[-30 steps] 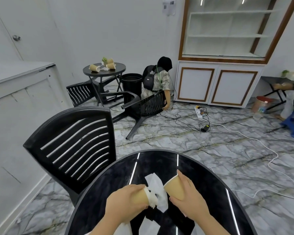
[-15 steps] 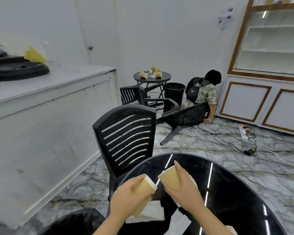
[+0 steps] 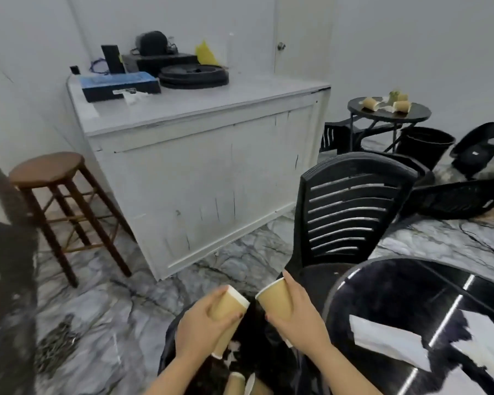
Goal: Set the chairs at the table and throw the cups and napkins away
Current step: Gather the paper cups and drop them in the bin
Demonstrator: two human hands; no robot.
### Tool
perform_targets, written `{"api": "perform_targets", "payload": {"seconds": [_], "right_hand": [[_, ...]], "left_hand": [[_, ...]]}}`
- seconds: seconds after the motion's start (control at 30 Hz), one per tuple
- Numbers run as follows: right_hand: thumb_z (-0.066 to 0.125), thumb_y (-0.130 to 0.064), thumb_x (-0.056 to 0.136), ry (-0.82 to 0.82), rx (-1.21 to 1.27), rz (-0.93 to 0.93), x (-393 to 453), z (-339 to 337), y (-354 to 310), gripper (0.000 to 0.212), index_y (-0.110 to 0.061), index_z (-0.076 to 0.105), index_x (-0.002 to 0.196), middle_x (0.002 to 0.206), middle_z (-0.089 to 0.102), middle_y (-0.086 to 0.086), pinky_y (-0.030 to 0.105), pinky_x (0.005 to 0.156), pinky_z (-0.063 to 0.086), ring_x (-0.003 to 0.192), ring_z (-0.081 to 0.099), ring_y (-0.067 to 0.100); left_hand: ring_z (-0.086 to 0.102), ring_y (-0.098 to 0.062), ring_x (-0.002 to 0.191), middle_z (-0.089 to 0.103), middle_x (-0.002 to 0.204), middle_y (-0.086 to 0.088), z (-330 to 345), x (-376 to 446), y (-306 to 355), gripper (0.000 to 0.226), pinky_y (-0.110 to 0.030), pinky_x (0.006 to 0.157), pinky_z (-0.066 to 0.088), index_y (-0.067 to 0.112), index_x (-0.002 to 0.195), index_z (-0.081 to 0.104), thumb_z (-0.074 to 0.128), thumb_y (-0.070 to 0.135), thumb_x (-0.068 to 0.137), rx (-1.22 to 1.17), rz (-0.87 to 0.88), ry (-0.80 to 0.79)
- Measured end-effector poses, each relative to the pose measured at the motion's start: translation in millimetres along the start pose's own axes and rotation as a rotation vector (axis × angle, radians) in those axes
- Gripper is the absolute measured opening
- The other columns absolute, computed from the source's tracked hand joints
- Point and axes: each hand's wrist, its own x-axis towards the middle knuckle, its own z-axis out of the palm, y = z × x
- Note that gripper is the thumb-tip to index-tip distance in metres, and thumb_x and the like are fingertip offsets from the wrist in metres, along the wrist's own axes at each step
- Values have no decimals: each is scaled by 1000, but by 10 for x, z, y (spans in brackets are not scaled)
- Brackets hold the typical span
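My left hand (image 3: 200, 329) grips a tan paper cup (image 3: 229, 306) and my right hand (image 3: 300, 317) grips a second tan paper cup (image 3: 275, 299). Both cups hang side by side over a black bin (image 3: 257, 366) lined with a bag, which holds another cup (image 3: 236, 380) and scraps of napkin. White napkins (image 3: 388, 343) lie on the round black table (image 3: 411, 295) to my right. An upright black slatted chair (image 3: 345, 212) stands against that table.
A white counter (image 3: 206, 155) with a wooden stool (image 3: 54, 201) beside it fills the left. At the far right are a small round table (image 3: 388, 112) with cups, a second black bin (image 3: 424, 145), a toppled black chair (image 3: 454, 201) and a seated person (image 3: 485, 161).
My view has swung left, away from the table. Both hands carried their cups off the tabletop to above the lined bin. The napkin my left hand held a second ago is gone.
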Motion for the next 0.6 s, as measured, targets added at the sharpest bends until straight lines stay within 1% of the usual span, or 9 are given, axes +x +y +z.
{"api": "perform_targets", "payload": {"seconds": [0.07, 0.13, 0.17, 0.23, 0.3, 0.4, 0.47, 0.6], "right_hand": [[66, -50, 68, -44, -24, 28, -21, 351, -51, 97, -59, -2, 136, 153, 20, -16, 31, 88, 44, 134, 37, 13], [68, -49, 70, -82, -36, 67, -69, 651, -49, 98, -54, -1, 140, 155, 20, -13, 33, 88, 45, 131, 42, 14], [67, -50, 70, -108, -51, 94, -95, 774, -36, 98, -52, -1, 141, 154, 22, -11, 33, 85, 46, 128, 45, 16], [65, -51, 71, -154, -60, 154, -160, 974, 23, 97, -51, -1, 141, 153, 25, -10, 33, 82, 46, 124, 48, 17], [66, -51, 71, -167, -42, 213, -204, 1122, 119, 97, -51, 0, 141, 152, 24, -11, 33, 83, 47, 123, 49, 15], [67, -49, 72, -190, -23, 283, -205, 1317, 348, 97, -51, -1, 142, 152, 23, -13, 31, 83, 45, 124, 47, 12], [68, -46, 72, -202, -20, 307, -180, 1487, 578, 99, -51, -1, 142, 151, 23, -14, 30, 85, 46, 126, 44, 10], [70, -44, 70, -222, -4, 355, -124, 1934, 1126, 99, -52, 2, 141, 151, 23, -15, 27, 82, 42, 128, 41, 8]], "left_hand": [[55, -2, 108, 60, 119, 24, -162, 2, -310, 53, -31, 94, 49, 68, 101, 51, 80, 51, 59, -15, -41, 0], [56, -3, 108, 60, 119, 24, -251, 14, -586, 55, -31, 92, 49, 64, 106, 52, 79, 53, 59, -4, -86, -4], [56, -4, 106, 61, 119, 23, -264, 21, -711, 56, -31, 90, 49, 63, 108, 52, 79, 53, 59, 0, -107, -7], [56, -6, 105, 62, 119, 20, -236, 14, -926, 57, -32, 90, 49, 59, 111, 54, 80, 52, 60, -2, -155, -10], [57, -7, 104, 63, 117, 19, -154, 2, -1109, 59, -35, 93, 48, 57, 113, 54, 80, 53, 60, -5, -196, -31], [56, 1, 100, 62, 111, 24, 63, -40, -1367, 58, -28, 86, 48, 65, 107, 51, 80, 53, 58, -41, -257, -49], [55, 6, 100, 60, 111, 29, 258, -69, -1573, 59, -24, 84, 46, 68, 104, 51, 81, 50, 57, -66, -277, -18], [54, 11, 95, 58, 106, 34, 707, -47, -2037, 59, -16, 78, 41, 72, 98, 49, 82, 47, 57, -68, -354, 18]]}}
